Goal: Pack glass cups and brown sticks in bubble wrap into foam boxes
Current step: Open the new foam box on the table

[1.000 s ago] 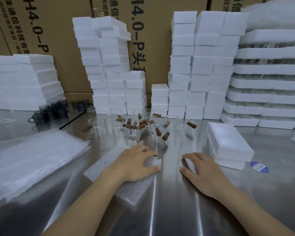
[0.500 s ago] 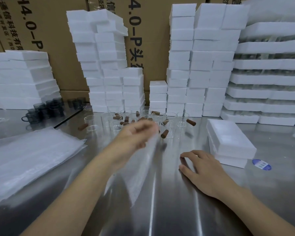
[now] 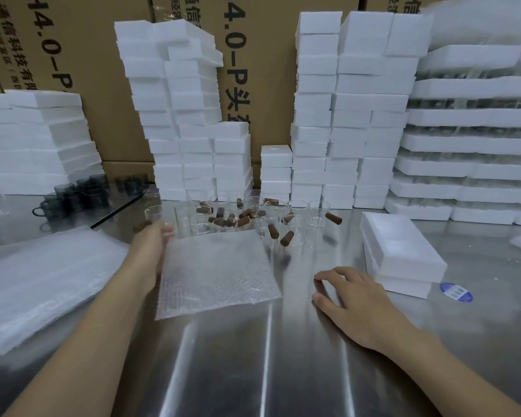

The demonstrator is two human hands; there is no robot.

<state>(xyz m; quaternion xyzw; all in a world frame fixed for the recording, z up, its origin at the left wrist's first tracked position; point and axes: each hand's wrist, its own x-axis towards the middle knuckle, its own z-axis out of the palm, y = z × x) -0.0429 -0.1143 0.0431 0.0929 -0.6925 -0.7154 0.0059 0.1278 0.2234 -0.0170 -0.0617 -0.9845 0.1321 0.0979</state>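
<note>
- Bubble wrap sheet (image 3: 217, 272) lies flat on the counter (image 3: 283, 356), dead centre, between the two hands.
- Glass cups (image 3: 184, 216) stand upright just past the sheet's far edge, with brown sticks (image 3: 243, 220) scattered among them at all angles, some of them inside cups.
- So the goods lie straight ahead of the sheet, a short reach forward.
- Left hand (image 3: 151, 246) is nearer, out at the sheet's far-left corner and just beside the nearest cup.
- Its grip is blurred, so I cannot tell whether it pinches the corner or only touches it.
- Right hand (image 3: 352, 293) rests palm down on the counter with its grip loose and holding nothing, right of the sheet.
- The closed foam box (image 3: 400, 251) waits just beyond that hand.
</note>
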